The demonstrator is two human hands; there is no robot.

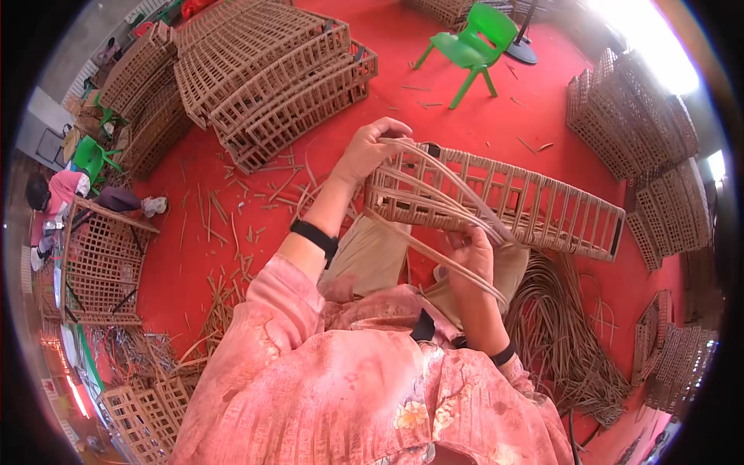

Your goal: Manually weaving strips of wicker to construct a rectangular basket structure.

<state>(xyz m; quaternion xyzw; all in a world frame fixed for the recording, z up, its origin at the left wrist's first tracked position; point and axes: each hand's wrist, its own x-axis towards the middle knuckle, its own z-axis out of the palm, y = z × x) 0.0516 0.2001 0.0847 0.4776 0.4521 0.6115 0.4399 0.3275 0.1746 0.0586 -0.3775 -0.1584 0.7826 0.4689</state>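
A long, narrow woven wicker frame (pixel 558 205) with open slats lies across my lap, tilted down toward the right. At its left end my left hand (pixel 370 153) is closed on flat brown wicker strands, its fingertips by the upper corner. Those strands (pixel 443 177) run slantwise over the frame to my right hand (pixel 471 254). That hand pinches them against the frame's lower edge, thumb uppermost. Another loop of strand (pixel 442 256) hangs below the frame and passes across my right hand. Parts of the fingers on both hands are hidden.
A heap of loose wicker strands (pixel 566 333) lies right of my lap. Stacked woven panels (pixel 271 70) stand far left, with more stacks (pixel 632 116) at the right. A green chair (pixel 477 46) is ahead. Another person (pixel 66 190) sits at left by a woven panel (pixel 105 263). Scraps litter the red floor.
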